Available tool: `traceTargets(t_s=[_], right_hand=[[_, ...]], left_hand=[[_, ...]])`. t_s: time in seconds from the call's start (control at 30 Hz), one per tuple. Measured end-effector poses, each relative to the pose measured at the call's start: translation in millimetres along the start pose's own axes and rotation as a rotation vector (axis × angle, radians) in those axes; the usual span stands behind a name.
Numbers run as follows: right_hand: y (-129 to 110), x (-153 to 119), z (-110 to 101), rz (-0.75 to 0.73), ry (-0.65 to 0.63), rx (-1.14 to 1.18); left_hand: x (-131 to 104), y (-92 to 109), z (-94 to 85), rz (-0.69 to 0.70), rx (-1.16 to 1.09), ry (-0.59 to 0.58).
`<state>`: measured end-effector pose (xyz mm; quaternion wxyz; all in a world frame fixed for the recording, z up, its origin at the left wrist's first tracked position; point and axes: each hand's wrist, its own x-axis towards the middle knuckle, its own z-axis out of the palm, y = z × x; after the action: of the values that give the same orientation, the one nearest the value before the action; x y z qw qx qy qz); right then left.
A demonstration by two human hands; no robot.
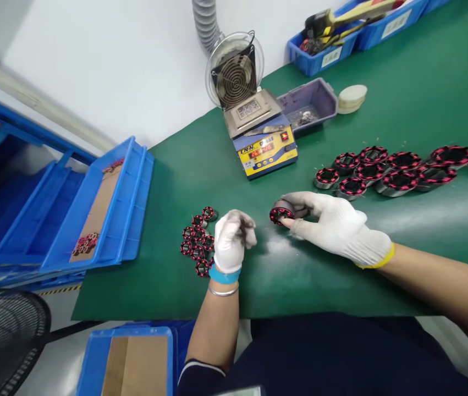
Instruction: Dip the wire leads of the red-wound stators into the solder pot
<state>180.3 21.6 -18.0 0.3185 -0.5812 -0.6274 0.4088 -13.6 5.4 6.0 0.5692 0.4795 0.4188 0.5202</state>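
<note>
a green tabletop fills most of the view, with blue crates stacked off its left edge and blue bins at the far side. near the middle back stands a solder pot with a small fan behind it and a grey tray beside it. to the right lies a row of large stators, wound in red and lying flat, touching one another. to the left sits a cluster of small stators, also flat, just beside the left hand. that hand, gloved, is curled into a loose fist with fingers pressed together; whether it holds anything inside i cannot tell. the right hand, gloved too, pinches one stator between thumb and fingertips, just over the tabletop, between the two groups and in front of the solder pot. this stator is tipped on edge: its short axis runs roughly level and its red-wound face points left, toward the left hand, while the ring's broad plane stands close to upright. as a judgement, the step in hand looks like checking or handling a single stator taken from a pile. the next move would call for a steady pinch on the rim, keeping fingers off the fine windings, and turning it flat before it is laid down.
</note>
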Motion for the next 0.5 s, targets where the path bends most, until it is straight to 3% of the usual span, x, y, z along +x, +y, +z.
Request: traceTargets(t_s=[0.07,0.17,0.27,0.37,0.43,0.5], right_hand=[[-2.8,-0.2,0.1,-0.004,0.003,0.035],[-8.3,0.3,-0.8,0.004,-0.008,0.037],[-11.5,0.4,-1.8,0.015,-0.019,0.059],[-11.5,0.1,-2.1,0.020,0.005,0.055],[-10.1,-0.1,-1.4,0.014,0.016,0.058],[-8.1,-0.3,-0.3,-0.012,0.007,0.095]], left_hand=[[0.3,-6.1,8.1,0.065,0.253,0.143],[0.4,-10.6,21.0,0.030,0.515,0.135],[-3.3,-5.3,23.1,-0.022,0.364,0.130],[-8.2,1.3,16.7,0.097,0.048,0.149],[-9.9,1.6,14.7,0.188,0.077,0.240],[-10.3,-1.0,17.3,0.153,0.307,0.247]])
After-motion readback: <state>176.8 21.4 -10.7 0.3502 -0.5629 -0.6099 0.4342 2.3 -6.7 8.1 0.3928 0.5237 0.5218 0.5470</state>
